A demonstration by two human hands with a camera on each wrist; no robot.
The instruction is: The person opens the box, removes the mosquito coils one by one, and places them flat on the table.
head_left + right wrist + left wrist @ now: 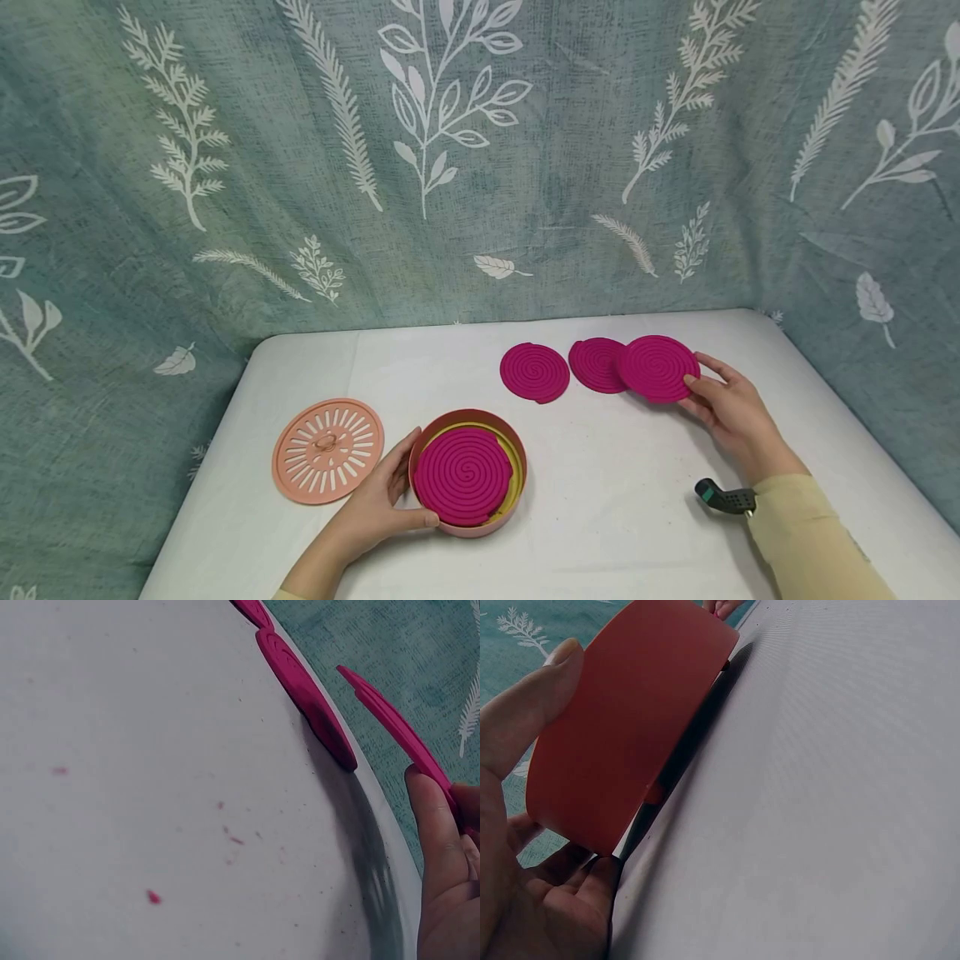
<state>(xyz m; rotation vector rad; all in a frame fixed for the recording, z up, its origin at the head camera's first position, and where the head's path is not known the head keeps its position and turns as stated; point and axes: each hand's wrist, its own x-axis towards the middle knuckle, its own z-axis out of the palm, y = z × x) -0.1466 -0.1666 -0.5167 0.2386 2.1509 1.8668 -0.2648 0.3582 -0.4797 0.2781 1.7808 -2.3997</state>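
As my left hand [371, 512] clasps the round tub [630, 712], my right hand [738, 417] pinches a spiral disc [658, 369].
It juts leftward from my fingers [717, 367], toward the table's [615, 483] far-right corner.

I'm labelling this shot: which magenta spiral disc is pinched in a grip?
The rightmost disc, pinched in the right grip; two others lie on the table, and the fourth sits inside the round container by the left grip.

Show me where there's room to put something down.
A wide bare patch lies right of the round container, below the pink discs in the head view; another above the slotted lid. It's crowded at the left hand, between lid and container, and where the right hand holds a disc.
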